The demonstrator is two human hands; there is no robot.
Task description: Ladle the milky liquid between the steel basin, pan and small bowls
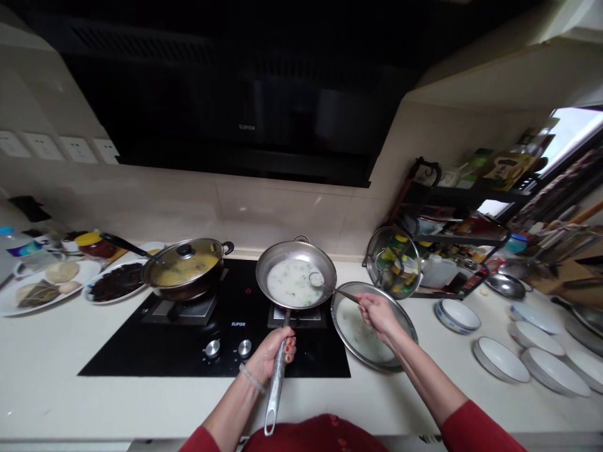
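Observation:
Before me on the right burner sits a steel frying pan (264, 276) holding white soupy food with green bits (288, 282). My left hand (276, 355) is wrapped round its long metal handle (277, 383). In my right hand (377, 312) is the handle of a ladle (316, 279), whose bowl lies in the white liquid near the pan's right side. Under my right forearm, a wide metal basin (337, 333) of similar white liquid stands on the counter, partly hidden by the hand.
A lidded wok (183, 287) of yellowish food stands on the left burner. Plates of food (89, 269) lie farther left. A glass lid (394, 263) leans against the spice rack (464, 242). Several white bowls (502, 361) stand at the right. The black range hood (245, 107) overhangs the stove.

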